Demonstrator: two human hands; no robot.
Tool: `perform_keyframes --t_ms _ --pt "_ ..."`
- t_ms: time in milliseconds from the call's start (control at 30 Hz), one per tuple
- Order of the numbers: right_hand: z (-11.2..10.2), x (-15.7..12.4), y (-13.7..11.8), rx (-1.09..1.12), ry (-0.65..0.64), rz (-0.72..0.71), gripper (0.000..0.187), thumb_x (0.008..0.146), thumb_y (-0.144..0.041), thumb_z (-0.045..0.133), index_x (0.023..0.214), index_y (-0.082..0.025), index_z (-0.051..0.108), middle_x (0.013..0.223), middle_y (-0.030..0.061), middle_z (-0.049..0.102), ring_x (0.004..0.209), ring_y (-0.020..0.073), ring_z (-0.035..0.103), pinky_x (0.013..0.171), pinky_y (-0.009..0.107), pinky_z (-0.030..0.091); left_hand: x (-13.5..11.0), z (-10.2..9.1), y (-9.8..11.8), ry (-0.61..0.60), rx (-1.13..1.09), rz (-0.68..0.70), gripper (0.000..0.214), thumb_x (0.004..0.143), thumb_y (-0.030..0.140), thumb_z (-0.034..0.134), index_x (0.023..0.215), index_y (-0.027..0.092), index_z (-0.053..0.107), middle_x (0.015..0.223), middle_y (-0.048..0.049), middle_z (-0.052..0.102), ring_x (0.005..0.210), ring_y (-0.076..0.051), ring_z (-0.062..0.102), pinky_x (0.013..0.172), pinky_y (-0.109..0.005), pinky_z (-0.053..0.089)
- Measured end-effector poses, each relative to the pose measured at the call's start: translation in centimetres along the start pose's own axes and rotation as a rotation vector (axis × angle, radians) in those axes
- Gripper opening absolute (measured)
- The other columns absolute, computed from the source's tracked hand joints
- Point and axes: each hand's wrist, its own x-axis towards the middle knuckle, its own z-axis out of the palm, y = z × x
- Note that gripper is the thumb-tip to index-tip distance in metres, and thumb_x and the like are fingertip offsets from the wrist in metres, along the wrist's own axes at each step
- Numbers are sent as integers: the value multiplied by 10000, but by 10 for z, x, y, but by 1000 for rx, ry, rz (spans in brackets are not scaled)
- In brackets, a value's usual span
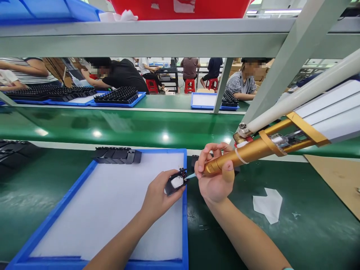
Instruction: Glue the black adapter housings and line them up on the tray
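Above the right side of a blue tray [185,225] lined with white, my left hand [160,191] grips a small black casing [169,187] with a white part and thin wires inside it. My right hand [215,174] is wrapped around the gold-coloured barrel of a glue dispenser [244,153], whose body slopes up to the right. Its pale blue nozzle tip [191,176] reaches the casing's right end; whether it touches is too small to tell. A row of black casings [118,155] stands at the tray's far left corner.
White paper [268,205] lies on the green table at right, near a brown board [337,180]. More black parts [17,153] sit at far left. A grey shelf frame [140,41] crosses overhead. Beyond the green belt [135,127], co-workers sit by trays of black parts [118,95].
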Motion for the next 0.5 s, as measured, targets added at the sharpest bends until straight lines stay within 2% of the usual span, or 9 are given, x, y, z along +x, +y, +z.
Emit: perform_keyframes --t_ms 133,500 --pt "1 -1 0 -39 8 15 397 753 -574 602 1011 -298 480 857 -33 508 469 57 450 321 170 355 0 2 0 -12 25 -19 349 814 306 664 1134 241 543 996 -34 698 827 -188 671 720 -316 548" --pt "7 -11 -6 30 -75 26 350 791 -555 596 1035 -317 513 872 -27 509 491 61 460 342 180 378 -5 8 4 -48 40 -8 353 810 288 668 1132 252 528 1023 -22 694 881 -189 668 750 -310 538"
